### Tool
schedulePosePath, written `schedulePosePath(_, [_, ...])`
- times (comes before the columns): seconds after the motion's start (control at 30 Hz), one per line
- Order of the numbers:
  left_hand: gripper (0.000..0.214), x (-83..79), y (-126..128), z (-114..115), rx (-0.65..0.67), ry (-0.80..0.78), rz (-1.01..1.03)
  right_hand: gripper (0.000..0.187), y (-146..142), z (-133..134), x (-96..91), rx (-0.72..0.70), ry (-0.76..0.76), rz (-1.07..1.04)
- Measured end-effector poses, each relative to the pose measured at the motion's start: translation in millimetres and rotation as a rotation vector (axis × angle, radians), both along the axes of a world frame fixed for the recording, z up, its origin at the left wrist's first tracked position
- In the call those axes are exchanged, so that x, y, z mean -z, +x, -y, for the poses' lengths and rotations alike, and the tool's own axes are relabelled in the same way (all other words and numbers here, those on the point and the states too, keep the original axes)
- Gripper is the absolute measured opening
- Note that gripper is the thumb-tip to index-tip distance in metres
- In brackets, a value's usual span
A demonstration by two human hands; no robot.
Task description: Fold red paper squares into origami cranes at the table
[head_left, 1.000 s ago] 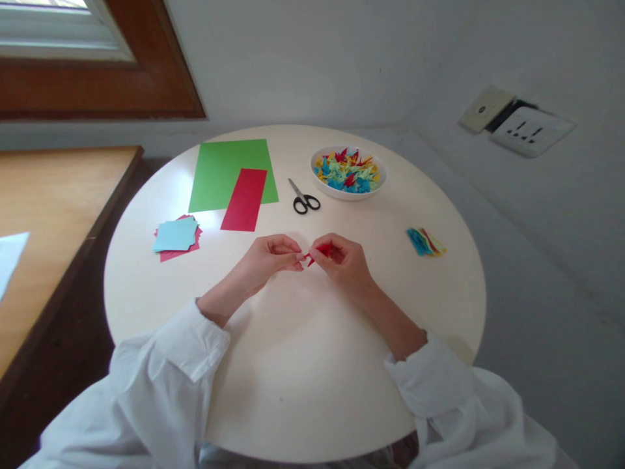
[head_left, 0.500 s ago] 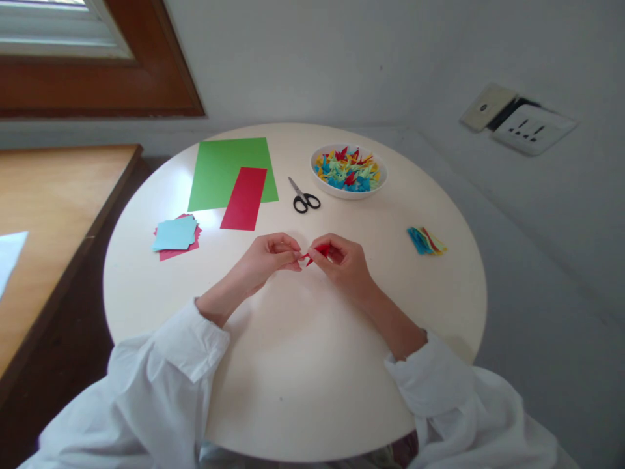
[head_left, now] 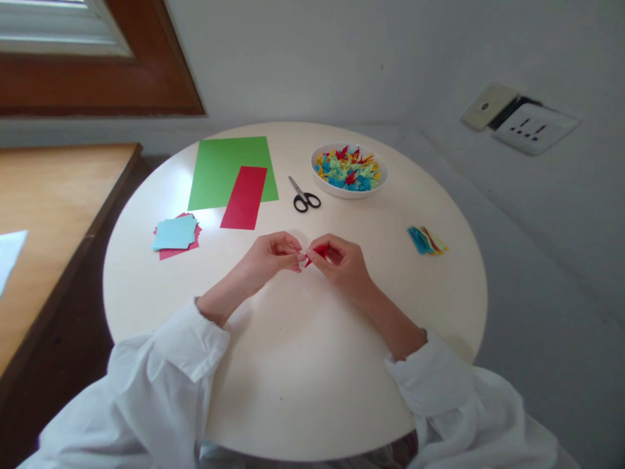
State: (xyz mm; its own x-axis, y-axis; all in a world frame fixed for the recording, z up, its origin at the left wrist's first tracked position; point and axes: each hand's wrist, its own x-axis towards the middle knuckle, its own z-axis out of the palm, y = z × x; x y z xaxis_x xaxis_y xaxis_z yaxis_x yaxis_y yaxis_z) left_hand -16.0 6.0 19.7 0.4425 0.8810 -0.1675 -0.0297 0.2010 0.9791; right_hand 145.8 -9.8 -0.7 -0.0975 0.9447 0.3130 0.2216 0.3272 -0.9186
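Over the middle of the white round table, a small folded red paper is pinched between the fingers of my right hand. My left hand is closed in a pinch at the paper's left tip, with its thumb and fingertips meeting there. Much of the red paper is covered by my fingers, so its full shape is hidden. Just beyond my hands lie black-handled scissors and a red paper strip.
Under the strip is a green sheet. A stack of blue and red paper squares lies left. A white bowl holds several colourful folded paper cranes. Folded paper pieces lie right. A wooden table stands at left, wall sockets at right.
My left fingertips have shifted very slightly right, towards the red paper, covering more of its left tip. My right hand keeps nearly the same place and hold.
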Motion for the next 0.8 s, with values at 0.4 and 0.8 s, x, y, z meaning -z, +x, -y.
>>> schedulePosePath(0.4, [0.017,-5.9,2.7,2.1,-0.031,0.054,-0.045,0.009,-0.4,1.1,0.1,0.055,0.01,0.017])
schedulePosePath(0.8, [0.019,-2.0,2.5,1.6,-0.015,0.026,-0.014,0.01,-1.2,2.0,0.4,0.044,0.014,0.027])
